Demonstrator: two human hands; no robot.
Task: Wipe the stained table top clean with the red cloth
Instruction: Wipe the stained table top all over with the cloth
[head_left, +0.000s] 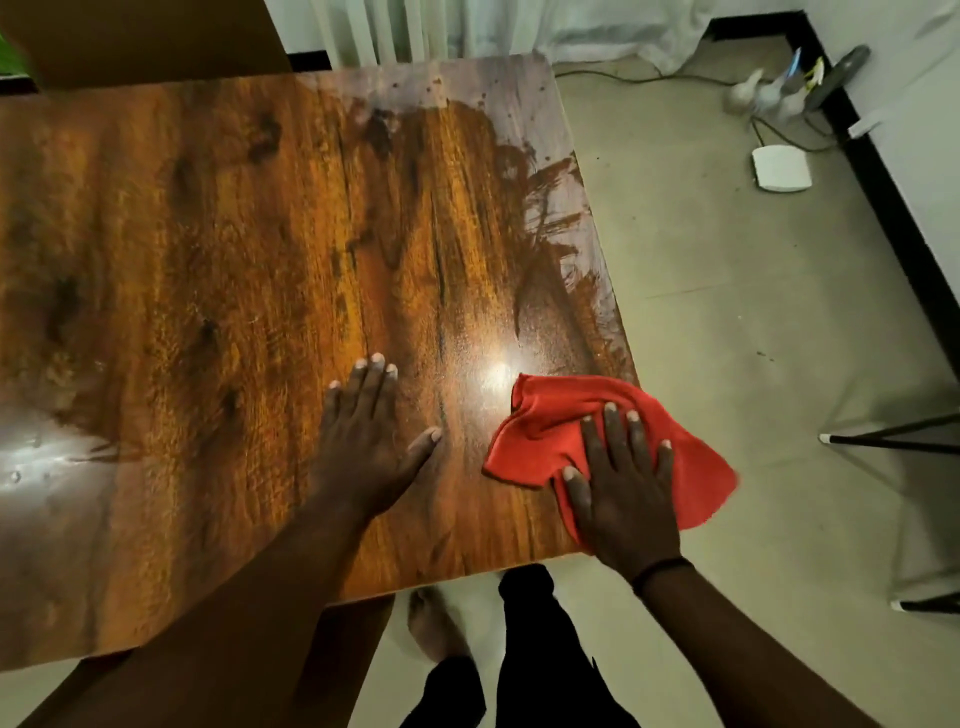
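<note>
A glossy brown wooden table top (234, 270) fills the left and middle of the head view. Dark smeared stains (540, 208) run along its right side, with specks at the far right corner. The red cloth (550, 421) lies crumpled at the near right corner, part of it hanging over the right edge. My right hand (621, 483) presses flat on the cloth, fingers spread. My left hand (369, 436) rests flat on the bare wood to the left of the cloth, holding nothing.
A wet shiny patch (47, 457) sits at the table's near left. On the tiled floor to the right lie a white box (781, 167), cables and small items (779, 88) by the wall. Black stand legs (893, 441) reach in from the right. My legs and a bare foot (434, 623) are below the table's near edge.
</note>
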